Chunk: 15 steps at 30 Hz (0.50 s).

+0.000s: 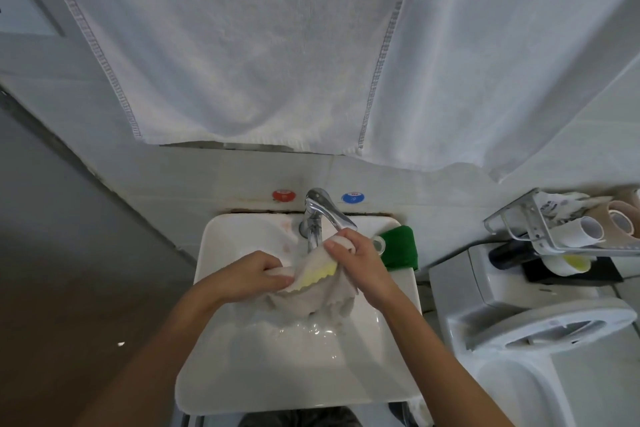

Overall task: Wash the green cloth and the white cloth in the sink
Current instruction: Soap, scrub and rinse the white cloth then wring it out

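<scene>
Crumpled wet white cloth (311,291) in hands (304,267)

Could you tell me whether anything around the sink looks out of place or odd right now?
Nothing alarming. The green cloth sits on the sink rim's back right corner, unwashed, while both hands work the white cloth.

Left arm: bare forearm reaches in from the lower left, wrist fairly straight.
Left hand (254,274): knuckles up, fingers curled, gripping the white cloth (313,288).
Right arm: bare forearm comes in from the lower right.
Right hand (356,258): fingers curled, clutching the cloth's upper end, just beside the left.
</scene>
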Tool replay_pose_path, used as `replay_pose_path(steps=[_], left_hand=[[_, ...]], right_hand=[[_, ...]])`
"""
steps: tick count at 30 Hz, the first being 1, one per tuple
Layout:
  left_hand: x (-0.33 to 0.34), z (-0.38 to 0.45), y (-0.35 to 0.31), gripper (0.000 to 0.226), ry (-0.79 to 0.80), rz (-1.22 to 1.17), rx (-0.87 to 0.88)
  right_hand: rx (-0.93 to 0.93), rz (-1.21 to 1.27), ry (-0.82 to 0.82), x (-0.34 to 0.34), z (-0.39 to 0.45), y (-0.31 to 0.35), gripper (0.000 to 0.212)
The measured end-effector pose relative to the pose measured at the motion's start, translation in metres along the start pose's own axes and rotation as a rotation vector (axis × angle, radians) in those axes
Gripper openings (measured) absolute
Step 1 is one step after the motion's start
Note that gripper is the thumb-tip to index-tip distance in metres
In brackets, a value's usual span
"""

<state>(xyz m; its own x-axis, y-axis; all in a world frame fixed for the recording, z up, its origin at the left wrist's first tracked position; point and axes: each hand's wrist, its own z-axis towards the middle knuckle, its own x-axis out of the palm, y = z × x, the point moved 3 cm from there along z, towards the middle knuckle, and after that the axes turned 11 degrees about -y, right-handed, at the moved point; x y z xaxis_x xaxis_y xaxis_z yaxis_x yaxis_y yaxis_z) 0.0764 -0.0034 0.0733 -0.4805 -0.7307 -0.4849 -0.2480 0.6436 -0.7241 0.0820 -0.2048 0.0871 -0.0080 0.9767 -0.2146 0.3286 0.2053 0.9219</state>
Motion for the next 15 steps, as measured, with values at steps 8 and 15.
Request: replay_pose_path(steps=[8,15], left_hand=[[-0.004,0.0,0.005,0.029,-0.06,-0.359,0.013],[0.022,-0.01,-0.004,0.022,-0.494,-0.616,0.024]], right_hand=[[-0.024,0.016,-0.001,-0.003,-0.002,-0.006,0.009],[-0.023,0.084,-0.177,0.031,-0.019,-0.006,0.028]])
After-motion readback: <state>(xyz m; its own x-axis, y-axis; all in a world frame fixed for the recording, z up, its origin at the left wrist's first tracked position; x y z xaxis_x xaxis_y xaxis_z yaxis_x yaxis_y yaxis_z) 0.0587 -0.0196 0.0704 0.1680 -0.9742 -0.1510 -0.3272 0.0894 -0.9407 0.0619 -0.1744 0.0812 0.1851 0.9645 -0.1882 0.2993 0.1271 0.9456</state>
